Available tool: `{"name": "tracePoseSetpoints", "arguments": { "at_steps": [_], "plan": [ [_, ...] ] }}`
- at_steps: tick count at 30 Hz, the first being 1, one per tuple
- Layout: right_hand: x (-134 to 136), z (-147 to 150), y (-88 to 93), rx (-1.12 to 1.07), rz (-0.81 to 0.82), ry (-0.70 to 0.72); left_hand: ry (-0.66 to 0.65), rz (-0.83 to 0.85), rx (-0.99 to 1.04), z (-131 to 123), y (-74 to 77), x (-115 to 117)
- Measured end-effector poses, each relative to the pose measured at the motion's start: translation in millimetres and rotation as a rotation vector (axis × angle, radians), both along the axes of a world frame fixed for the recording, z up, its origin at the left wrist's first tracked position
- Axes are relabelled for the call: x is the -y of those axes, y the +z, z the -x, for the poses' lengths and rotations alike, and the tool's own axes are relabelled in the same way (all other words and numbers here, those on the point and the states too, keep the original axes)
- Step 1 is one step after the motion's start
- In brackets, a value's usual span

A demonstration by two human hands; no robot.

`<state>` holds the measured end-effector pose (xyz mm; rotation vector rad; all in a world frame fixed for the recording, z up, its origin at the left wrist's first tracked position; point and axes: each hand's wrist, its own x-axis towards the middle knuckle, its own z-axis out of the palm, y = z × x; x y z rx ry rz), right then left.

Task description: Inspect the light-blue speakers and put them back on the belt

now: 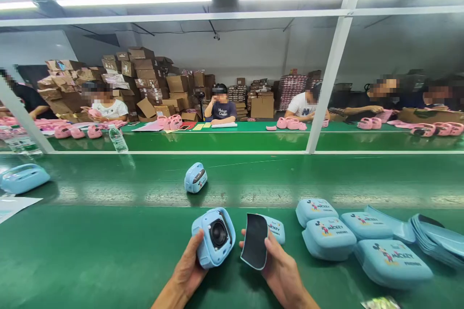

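My left hand (191, 259) is wrapped round a light blue speaker (203, 248), its round black cone showing through the open front. In my right hand (284, 270) is a curved cover panel (254, 241), dark on the side facing me and blue along its edge. A small gap separates the panel from the speaker. Just behind that panel lies a blue cover printed with a cartoon mouse (276, 228), partly hidden. To the right of my right hand, several stacks of printed blue covers (329, 237) rest on the green bench.
Another blue speaker (196, 177) stands on the green surface (253, 174) ahead. At far left are a blue housing (25, 178) and a paper sheet (16, 206). More covers (440, 239) lean at right. Beyond the metal frame (331, 67), people sit among pink housings (290, 123) and a bottle (118, 138).
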<state>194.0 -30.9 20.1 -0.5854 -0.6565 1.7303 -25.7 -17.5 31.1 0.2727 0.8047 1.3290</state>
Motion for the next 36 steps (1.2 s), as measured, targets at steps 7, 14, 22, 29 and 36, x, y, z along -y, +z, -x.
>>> {"name": "tracePoseSetpoints", "arguments": {
  "at_steps": [7, 14, 22, 29, 36],
  "plan": [
    [12, 13, -11.4, 0.789, -0.499, -0.215, -0.079, -0.266, -0.345, -28, 11.1, 17],
    [16, 17, -17.4, 0.987, -0.63, -0.275, -0.187, -0.34, -0.411, -28, 3.5, 18],
    [22, 13, -12.7, 1.069, -0.648, -0.249, -0.219, -0.33, -0.391, -28, 4.8, 22],
    [20, 7, -14.1, 1.135, -0.697, -0.208, -0.217, -0.243, -0.344, -27, 6.1, 23],
    [19, 2, -12.6, 0.985, -0.779, -0.273, -0.334, -0.14, -0.051, -23, -0.1, 25]
  ]
}}
